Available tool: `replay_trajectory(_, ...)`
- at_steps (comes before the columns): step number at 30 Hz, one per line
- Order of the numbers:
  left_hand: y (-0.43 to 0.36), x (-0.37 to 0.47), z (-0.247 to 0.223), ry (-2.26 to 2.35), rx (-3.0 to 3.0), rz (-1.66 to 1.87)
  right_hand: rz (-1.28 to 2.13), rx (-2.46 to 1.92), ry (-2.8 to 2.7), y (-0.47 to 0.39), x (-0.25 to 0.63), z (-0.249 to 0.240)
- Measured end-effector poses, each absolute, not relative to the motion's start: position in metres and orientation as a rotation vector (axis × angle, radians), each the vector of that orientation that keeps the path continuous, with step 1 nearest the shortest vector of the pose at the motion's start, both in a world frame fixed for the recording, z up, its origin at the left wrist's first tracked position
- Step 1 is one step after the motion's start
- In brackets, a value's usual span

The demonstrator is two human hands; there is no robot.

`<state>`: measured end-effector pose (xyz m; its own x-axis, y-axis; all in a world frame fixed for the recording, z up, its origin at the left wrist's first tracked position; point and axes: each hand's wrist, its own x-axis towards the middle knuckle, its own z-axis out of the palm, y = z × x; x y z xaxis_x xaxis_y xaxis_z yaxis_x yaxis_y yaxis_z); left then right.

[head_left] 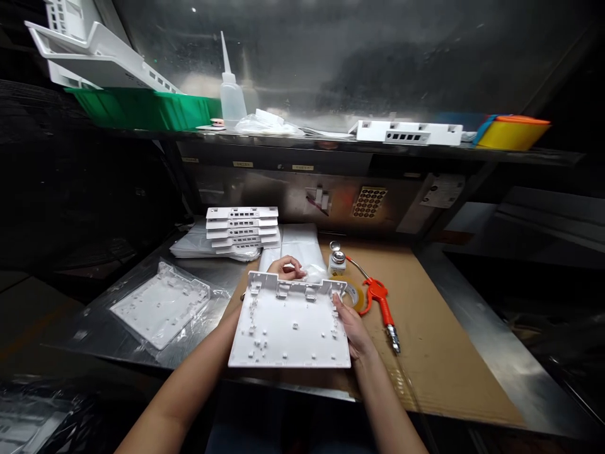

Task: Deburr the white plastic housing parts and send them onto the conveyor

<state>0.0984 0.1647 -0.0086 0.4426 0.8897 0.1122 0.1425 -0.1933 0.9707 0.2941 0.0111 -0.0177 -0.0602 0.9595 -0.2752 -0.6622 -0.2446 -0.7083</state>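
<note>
A white plastic housing panel (293, 334) with small clips and posts on its inner face is held tilted in front of me. My right hand (355, 331) grips its right edge, thumb on the inner face. Behind the panel's upper edge, my left hand (286, 268) is partly hidden, its fingers curled together beside a crumpled clear plastic bag (316, 272). Whatever the left fingertips may hold is too small to make out. Clear flat bags (299, 239) lie beyond that hand. A tape roll (352, 295) sits behind the panel's right corner.
Left on the metal bench lies another white panel (161, 302) in clear plastic; behind it stand stacked white housings (242, 228). On the right-hand cardboard (439, 353) are a red air blow gun (379, 296) and a small lidded bottle (337, 261). Overhead, the shelf (321, 140) carries a green bin (142, 108).
</note>
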Motion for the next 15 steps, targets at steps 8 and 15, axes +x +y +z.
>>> replay_trajectory(8, 0.173, 0.111, -0.022, 0.676, 1.711, 0.874, 1.598, -0.821, -0.523, 0.008, 0.282, -0.007)
replay_trajectory(15, 0.167, 0.102, -0.018, 0.676, 1.850, 0.836, 1.586, -0.857, -0.462, 0.028, 0.280, -0.002)
